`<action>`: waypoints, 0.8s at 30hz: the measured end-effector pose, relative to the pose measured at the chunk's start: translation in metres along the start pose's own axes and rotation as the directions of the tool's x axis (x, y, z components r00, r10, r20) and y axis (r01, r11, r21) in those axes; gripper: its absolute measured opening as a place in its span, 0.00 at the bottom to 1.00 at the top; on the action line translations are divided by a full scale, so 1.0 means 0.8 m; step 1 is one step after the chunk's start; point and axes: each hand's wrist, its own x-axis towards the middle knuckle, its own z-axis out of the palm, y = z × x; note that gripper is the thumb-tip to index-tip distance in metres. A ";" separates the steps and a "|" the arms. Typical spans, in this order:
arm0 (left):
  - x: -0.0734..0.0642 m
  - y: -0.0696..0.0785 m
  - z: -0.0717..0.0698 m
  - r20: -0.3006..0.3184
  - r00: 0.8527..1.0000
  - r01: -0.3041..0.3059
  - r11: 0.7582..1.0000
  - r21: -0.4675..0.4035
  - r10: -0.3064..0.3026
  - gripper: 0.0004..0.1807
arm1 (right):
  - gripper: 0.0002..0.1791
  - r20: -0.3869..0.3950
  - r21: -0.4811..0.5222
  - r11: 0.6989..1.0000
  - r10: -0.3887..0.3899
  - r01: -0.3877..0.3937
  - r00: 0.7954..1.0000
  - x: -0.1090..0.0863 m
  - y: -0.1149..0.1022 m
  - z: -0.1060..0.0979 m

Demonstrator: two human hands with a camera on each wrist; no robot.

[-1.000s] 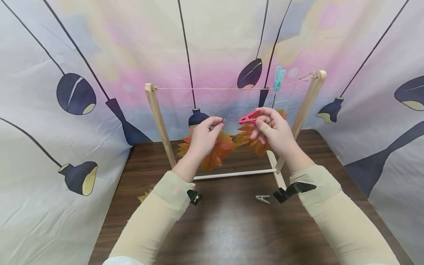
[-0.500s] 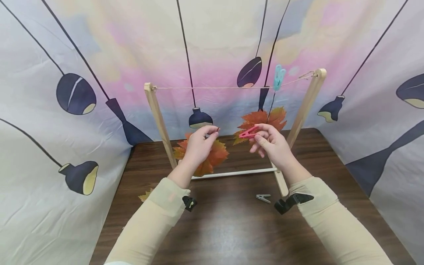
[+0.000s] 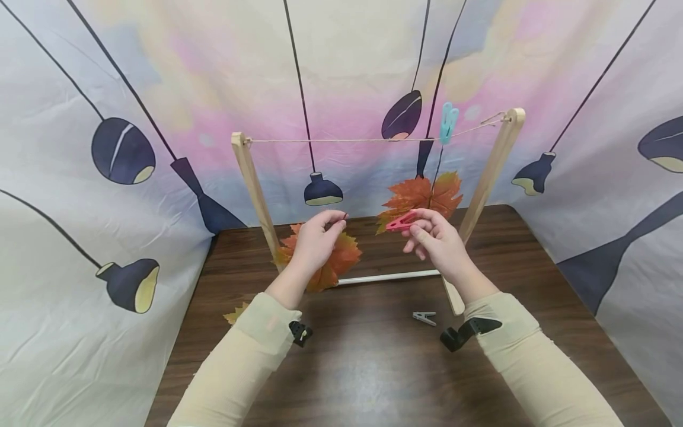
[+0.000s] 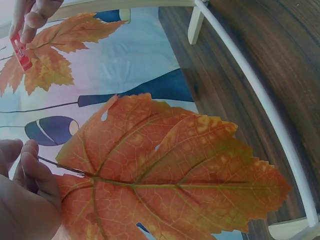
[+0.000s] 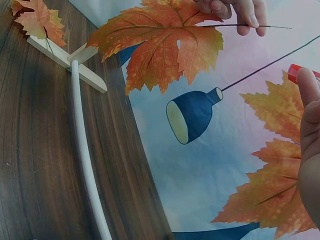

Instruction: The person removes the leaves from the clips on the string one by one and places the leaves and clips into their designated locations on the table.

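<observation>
My left hand [image 3: 315, 242] pinches the thin dark stem of an orange artificial maple leaf [image 4: 190, 170], which hangs below the fingers. In my right hand [image 3: 440, 243], between thumb and fingers, is a red clothespin [image 3: 399, 223] whose nose points left. Both hands are below the string [image 3: 331, 140] of a wooden frame, apart from each other. A turquoise clothespin [image 3: 448, 123] sits on that string towards the right. Under it a second orange leaf [image 3: 418, 193] hangs by its stem, behind my right hand. Part of the held leaf is hidden by my left hand in the head view.
The frame has a left post [image 3: 255, 190], a right post [image 3: 488, 178] and a low white rod [image 3: 389, 277]. A grey clothespin [image 3: 424, 318] lies on the brown table [image 3: 363, 367]. Another leaf [image 3: 235, 313] shows beside the left sleeve. Printed cloth surrounds the table.
Both hands have come down, with the left one also drifting left along with its leaf. The hanging leaf shows more above my right hand. Both grips look the same.
</observation>
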 end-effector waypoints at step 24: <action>-0.010 -0.029 -0.003 0.020 1.000 0.018 0.997 0.081 -0.019 0.11 | 0.20 -0.021 -0.007 1.000 0.027 -0.027 0.999 -0.011 0.031 -0.003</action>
